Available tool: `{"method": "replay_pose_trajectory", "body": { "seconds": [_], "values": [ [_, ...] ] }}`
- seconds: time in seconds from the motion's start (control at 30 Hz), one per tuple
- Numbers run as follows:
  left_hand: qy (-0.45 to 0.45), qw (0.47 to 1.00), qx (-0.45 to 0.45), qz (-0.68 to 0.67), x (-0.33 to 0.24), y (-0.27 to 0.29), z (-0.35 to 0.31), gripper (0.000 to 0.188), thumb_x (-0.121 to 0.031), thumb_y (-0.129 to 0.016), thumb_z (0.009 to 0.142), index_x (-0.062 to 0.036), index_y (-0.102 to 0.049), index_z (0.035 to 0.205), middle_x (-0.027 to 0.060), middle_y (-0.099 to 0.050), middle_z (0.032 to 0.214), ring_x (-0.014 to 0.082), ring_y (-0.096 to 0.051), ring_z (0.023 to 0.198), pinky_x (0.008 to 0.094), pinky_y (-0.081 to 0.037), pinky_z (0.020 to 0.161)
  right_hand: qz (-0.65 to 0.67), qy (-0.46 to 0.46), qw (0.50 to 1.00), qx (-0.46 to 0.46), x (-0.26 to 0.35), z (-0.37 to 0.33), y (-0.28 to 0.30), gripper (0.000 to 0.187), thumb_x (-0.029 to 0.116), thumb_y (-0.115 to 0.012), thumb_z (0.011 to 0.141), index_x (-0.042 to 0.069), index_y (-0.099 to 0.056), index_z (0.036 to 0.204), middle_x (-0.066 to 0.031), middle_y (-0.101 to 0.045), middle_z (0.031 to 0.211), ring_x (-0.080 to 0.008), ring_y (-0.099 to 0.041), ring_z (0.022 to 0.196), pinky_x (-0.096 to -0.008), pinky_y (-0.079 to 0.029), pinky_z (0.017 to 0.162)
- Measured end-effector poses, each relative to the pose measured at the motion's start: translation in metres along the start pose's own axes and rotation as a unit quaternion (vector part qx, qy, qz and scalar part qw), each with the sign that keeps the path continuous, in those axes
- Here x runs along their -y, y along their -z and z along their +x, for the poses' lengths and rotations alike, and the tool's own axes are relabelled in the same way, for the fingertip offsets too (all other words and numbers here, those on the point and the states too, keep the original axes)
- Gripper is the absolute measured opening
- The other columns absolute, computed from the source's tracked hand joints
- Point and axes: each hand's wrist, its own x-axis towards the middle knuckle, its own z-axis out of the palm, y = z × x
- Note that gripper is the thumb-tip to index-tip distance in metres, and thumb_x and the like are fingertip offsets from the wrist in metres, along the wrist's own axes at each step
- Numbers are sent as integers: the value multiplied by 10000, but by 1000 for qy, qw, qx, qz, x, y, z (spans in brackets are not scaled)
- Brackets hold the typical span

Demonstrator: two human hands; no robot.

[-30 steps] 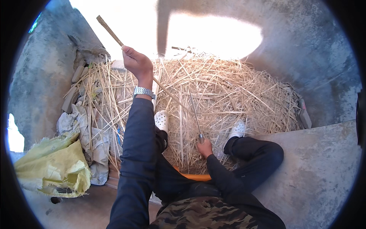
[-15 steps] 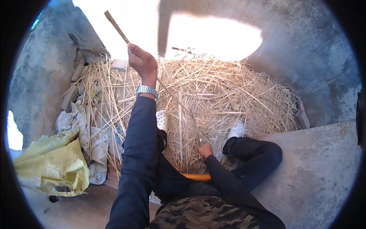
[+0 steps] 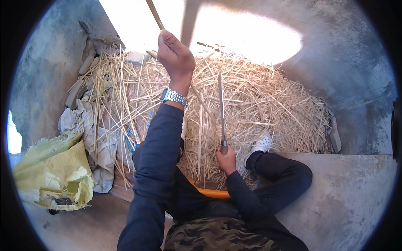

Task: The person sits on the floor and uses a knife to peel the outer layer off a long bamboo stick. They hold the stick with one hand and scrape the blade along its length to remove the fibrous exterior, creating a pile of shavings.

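Note:
My left hand (image 3: 177, 56), with a silver watch on its wrist, is raised and closed on a long, thin bamboo-like strip (image 3: 155, 15). One end of the strip runs past the top of the picture; the other slants down from my wrist towards the knife. My right hand (image 3: 227, 160) grips the handle of a long, narrow-bladed knife (image 3: 222, 106) between my knees, the blade pointing away from me. A small gap shows between blade and strip. Under both lies a broad heap of pale split strips and shavings (image 3: 255, 100).
My white clog (image 3: 262, 143) rests among the shavings at the right. A torn yellow sack (image 3: 58, 173) and grey cloth (image 3: 104, 159) lie at the left, near stones. Concrete walls (image 3: 356, 71) surround the heap; an orange rim (image 3: 211, 193) shows under my legs.
My left hand has moved right and farther away with the strip. The knife has swung more upright and its blade now stands apart from the strip, which it lay along before.

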Motion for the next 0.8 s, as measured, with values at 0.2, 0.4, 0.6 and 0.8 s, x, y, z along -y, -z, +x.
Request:
{"method": "replay_pose_trajectory", "body": {
  "seconds": [0.2,0.4,0.6,0.8],
  "values": [
    [7,1000,4,-11,-6,-7,1,551,-480,-228,996,-53,-389,689,10,-362,548,143,-369,487,306,-321,479,-196,-65,978,-22,-114,2,2,192,123,-607,737,-27,-578,853,-186,-616,701,-321,-590,574,-394,-469,560],
    [8,1000,-2,-5,-3,-7,-1,548,-481,-228,997,-67,-352,659,-8,-315,535,124,-324,482,300,-281,465,58,-379,911,153,-81,3,20,89,72,-568,750,1,-538,795,-94,-515,579,-208,-518,448,-368,-439,444],
    [-6,999,-33,-5,-4,-7,5,541,-458,-220,1006,-76,-318,635,-15,-286,538,119,-294,484,303,-257,464,265,-375,862,214,-48,9,32,61,63,-550,760,26,-506,739,-55,-487,543,-177,-507,448,-349,-434,466],
    [5,999,-41,17,9,8,8,546,-451,-242,1006,-42,-377,670,27,-338,541,158,-338,495,329,-292,487,-126,75,989,-18,-22,2,6,136,132,-585,775,5,-543,745,-74,-532,560,-205,-578,526,-321,-424,517]
  ]
}}
